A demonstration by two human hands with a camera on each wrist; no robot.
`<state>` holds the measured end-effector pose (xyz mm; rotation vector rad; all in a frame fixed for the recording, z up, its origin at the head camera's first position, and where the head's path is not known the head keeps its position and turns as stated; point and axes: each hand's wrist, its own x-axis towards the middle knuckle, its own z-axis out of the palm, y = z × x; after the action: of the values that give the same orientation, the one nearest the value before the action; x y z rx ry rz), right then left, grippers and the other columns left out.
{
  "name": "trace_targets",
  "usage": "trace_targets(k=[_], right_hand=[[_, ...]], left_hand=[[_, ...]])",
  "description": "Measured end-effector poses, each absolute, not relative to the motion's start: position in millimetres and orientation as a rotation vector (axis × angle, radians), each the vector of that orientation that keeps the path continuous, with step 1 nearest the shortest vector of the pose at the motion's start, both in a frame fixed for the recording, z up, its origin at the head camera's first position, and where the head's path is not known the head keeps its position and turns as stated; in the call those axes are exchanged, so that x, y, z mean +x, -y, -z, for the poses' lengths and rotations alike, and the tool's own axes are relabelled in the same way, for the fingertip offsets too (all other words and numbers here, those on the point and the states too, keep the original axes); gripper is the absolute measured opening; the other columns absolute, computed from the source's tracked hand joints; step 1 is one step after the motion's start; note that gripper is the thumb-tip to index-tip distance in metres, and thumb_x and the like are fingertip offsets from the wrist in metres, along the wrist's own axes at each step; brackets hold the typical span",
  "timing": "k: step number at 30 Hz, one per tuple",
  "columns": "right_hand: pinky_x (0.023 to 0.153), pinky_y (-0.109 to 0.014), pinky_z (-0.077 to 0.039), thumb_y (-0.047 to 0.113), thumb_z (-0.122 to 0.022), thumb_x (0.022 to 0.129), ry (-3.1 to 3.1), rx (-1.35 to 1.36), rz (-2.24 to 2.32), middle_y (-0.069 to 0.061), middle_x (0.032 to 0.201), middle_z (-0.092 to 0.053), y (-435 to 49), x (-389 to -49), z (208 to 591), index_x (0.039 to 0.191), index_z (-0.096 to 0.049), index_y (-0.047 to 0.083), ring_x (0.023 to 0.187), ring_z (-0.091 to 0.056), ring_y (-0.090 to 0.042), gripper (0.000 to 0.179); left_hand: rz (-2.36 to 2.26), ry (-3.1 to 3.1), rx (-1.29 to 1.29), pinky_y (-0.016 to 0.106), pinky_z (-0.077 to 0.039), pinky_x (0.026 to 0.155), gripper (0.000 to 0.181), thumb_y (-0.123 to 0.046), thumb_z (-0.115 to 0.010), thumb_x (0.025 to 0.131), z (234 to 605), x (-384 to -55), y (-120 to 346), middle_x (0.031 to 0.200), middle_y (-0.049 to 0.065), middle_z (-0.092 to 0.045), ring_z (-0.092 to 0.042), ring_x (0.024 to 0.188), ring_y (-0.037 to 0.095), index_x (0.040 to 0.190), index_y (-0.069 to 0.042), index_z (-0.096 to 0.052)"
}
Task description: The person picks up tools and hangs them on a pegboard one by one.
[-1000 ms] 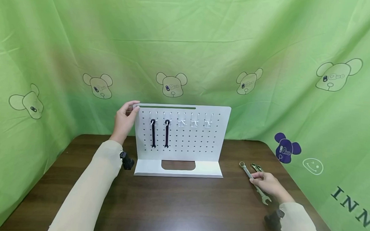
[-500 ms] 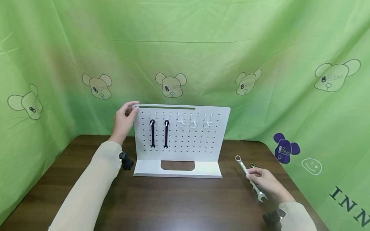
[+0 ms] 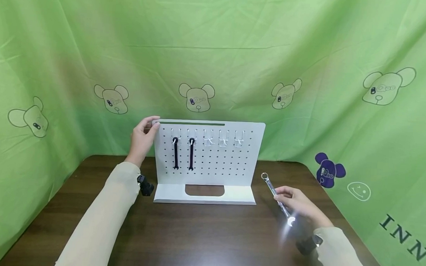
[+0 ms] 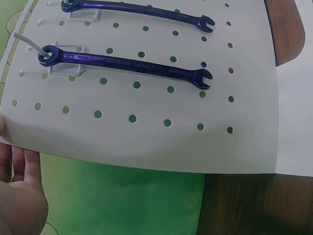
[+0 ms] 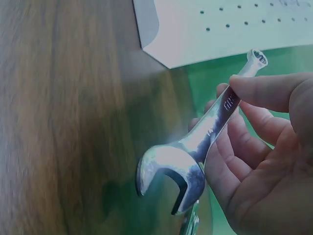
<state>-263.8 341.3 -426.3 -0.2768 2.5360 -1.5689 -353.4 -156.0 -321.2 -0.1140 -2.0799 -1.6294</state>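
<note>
My left hand [image 3: 142,142] grips the upper left corner of a white pegboard stand [image 3: 207,179]. A dark purple combination wrench [image 4: 127,63] and a second purple wrench [image 4: 142,8] hang by their ring ends from the two leftmost hooks. Right of the board, my right hand [image 3: 299,202] pinches a silver combination wrench [image 5: 205,129] by its shank, thumb against fingers. That wrench is tilted, ring end toward the back and open end toward me, and held above the table. Part of another shiny wrench [image 5: 191,220] shows beneath it in the right wrist view; the head view hides it.
Several white hooks, among them the rightmost hook [image 3: 239,142], hold nothing. The stand's base has a cut-out opening. Brown wooden table [image 3: 201,235] lies under everything, and a green printed cloth [image 3: 202,61] surrounds its back and sides.
My right hand has lifted the silver wrench off the spot beside the other wrenches and carried it left, toward the board. My left hand keeps its hold on the corner.
</note>
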Motion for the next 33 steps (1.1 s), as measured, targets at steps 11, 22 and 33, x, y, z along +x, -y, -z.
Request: trace_targets(k=[11, 22, 33], right_hand=[[0.071, -0.033, -0.056, 0.014, -0.065, 0.098, -2.475, -0.33, 1.561, -0.019, 0.105, -0.068, -320.4, -270.8, 416.9, 0.123, -0.053, -0.012, 0.083, -0.062, -0.019, 0.039], [0.076, -0.036, -0.056, 0.013, -0.064, 0.098, -2.445, -0.423, 1.557, -0.02, 0.105, -0.066, -292.0, -281.8, 408.8, 0.122, -0.053, -0.012, 0.089, -0.064, -0.028, 0.036], [0.076, -0.038, -0.054, 0.016, -0.066, 0.097, -2.449, -0.468, 1.542, -0.007, 0.097, -0.066, -265.4, -289.5, 404.1, 0.124, -0.054, -0.01, 0.089, -0.06, -0.019, 0.039]], left_hand=[[1.633, 2.064, -0.112, 0.029, -0.048, 0.08, 0.029, -0.026, -0.063, 0.101, 320.1, -351.6, 155.5, 0.11, 0.01, -0.063, -0.055, 0.093, 0.017, 0.129, -0.017, -0.067], [1.624, 2.075, -0.109, 0.029, -0.048, 0.08, 0.03, -0.026, -0.063, 0.101, 321.3, -353.1, 156.4, 0.109, 0.009, -0.062, -0.054, 0.092, 0.018, 0.129, -0.018, -0.066], [1.615, 2.071, -0.112, 0.029, -0.048, 0.079, 0.03, -0.026, -0.063, 0.101, 322.1, -353.3, 155.4, 0.109, 0.009, -0.062, -0.055, 0.092, 0.018, 0.129, -0.018, -0.067]])
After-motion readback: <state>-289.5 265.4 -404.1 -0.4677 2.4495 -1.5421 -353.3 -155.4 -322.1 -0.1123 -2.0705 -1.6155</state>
